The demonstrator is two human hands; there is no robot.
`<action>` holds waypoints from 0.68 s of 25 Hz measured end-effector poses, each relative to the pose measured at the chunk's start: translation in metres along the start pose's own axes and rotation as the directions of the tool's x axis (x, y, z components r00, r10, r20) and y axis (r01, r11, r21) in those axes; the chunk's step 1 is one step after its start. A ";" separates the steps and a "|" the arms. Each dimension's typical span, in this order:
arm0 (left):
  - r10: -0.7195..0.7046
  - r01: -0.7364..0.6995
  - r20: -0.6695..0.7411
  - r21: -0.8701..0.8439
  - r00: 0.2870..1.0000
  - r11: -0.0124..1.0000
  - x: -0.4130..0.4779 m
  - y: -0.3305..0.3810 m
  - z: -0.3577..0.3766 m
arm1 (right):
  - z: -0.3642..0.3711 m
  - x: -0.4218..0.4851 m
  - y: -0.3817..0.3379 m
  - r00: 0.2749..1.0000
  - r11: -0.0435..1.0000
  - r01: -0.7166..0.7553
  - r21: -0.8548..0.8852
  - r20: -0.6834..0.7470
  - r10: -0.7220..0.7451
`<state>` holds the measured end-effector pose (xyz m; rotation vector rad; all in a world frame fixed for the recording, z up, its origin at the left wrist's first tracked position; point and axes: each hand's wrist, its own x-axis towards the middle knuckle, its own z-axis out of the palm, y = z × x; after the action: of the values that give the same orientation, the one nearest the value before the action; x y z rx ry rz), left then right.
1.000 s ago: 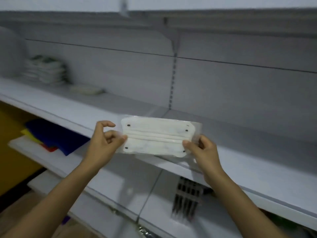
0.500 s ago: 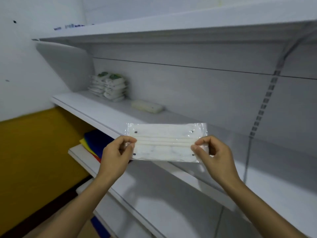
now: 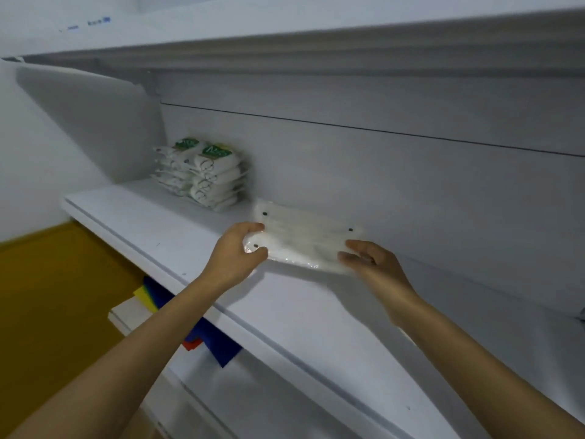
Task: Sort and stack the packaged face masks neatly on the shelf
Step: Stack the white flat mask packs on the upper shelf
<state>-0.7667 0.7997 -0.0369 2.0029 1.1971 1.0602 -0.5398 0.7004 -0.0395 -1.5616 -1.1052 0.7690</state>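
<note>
**Just right of the green-labelled stacks (image 3: pixel 205 172): one sleeved mask held low over the shelf (image 3: pixel 164 229)**

Just right of those stacks, and close to the back panel (image 3: pixel 395 185) behind them, we hold the packaged face mask (image 3: pixel 304 240) by its two short ends. Our left grip (image 3: pixel 235 248) pinches the end nearer the stacks, with the thumb on top and the fingers curled beneath. Our right grip (image 3: pixel 368 259) pinches the end farther from the stacks, at its near corner, with the fingers curled onto the film. The packet lies almost flat, low over the shelf. We cannot tell whether its underside touches the board or whether another packet lies beneath it.

We judge the packet to be very light and limp. The film looks slick and glossy, so a loose pinch could slide off it. Held by one end alone it would likely droop and fold. It is hardly fragile, though the sleeve will crease. The short ends are the places to take hold, as we do now, which keeps it taut and square for laying down.

The clear sleeve holds one white pleated mask with small dark dots near its corners. The stacks are two piles set side by side, each several white packets deep, with green labels on the top ones. We cannot make out what is inside them. Below the stacks, a lower shelf carries coloured sheets (image 3: pixel 218 350) in blue, yellow and red.
</note>
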 end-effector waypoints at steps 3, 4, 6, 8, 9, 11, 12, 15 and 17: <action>0.026 -0.026 0.075 0.009 0.997 1.000 0.077 -0.027 0.000 | 0.028 0.053 -0.010 0.992 0.987 0.014 -0.160 -0.119 -0.033; 0.028 -0.030 0.115 0.019 0.993 0.999 0.102 -0.037 0.002 | 0.037 0.069 -0.012 0.986 0.977 0.009 -0.215 -0.160 -0.044; 0.052 -0.071 0.211 0.081 0.976 0.994 0.153 -0.059 0.009 | 0.054 0.104 -0.015 0.975 0.949 -0.042 -0.311 -0.218 -0.029; 0.070 -0.120 0.322 0.138 0.944 0.983 0.196 -0.082 0.017 | 0.070 0.137 -0.012 0.957 0.933 -0.136 -0.334 -0.289 0.036; 0.067 -0.130 0.371 0.148 0.926 0.980 0.213 -0.094 0.023 | 0.077 0.150 -0.008 0.946 0.925 -0.169 -0.339 -0.321 0.055; 0.036 -0.125 0.446 0.172 0.894 0.977 0.233 -0.113 0.032 | 0.088 0.165 0.001 0.929 0.895 -0.232 -0.381 -0.360 0.087; 0.020 -0.123 0.472 0.189 0.881 0.974 0.240 -0.121 0.036 | 0.092 0.169 0.004 0.922 0.875 -0.262 -0.407 -0.374 0.102; 0.019 -0.125 0.490 0.185 0.871 0.975 0.249 -0.137 0.044 | 0.095 0.171 0.011 0.898 0.834 -0.333 -0.440 -0.417 0.139; 0.061 -0.164 0.482 0.176 0.874 0.971 0.249 -0.144 0.044 | 0.093 0.174 0.013 0.883 0.830 -0.377 -0.412 -0.431 0.187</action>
<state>-0.7220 1.0822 -0.0884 2.3417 0.9632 0.4497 -0.5540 0.8952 -0.0667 -2.2376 -0.8146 0.3579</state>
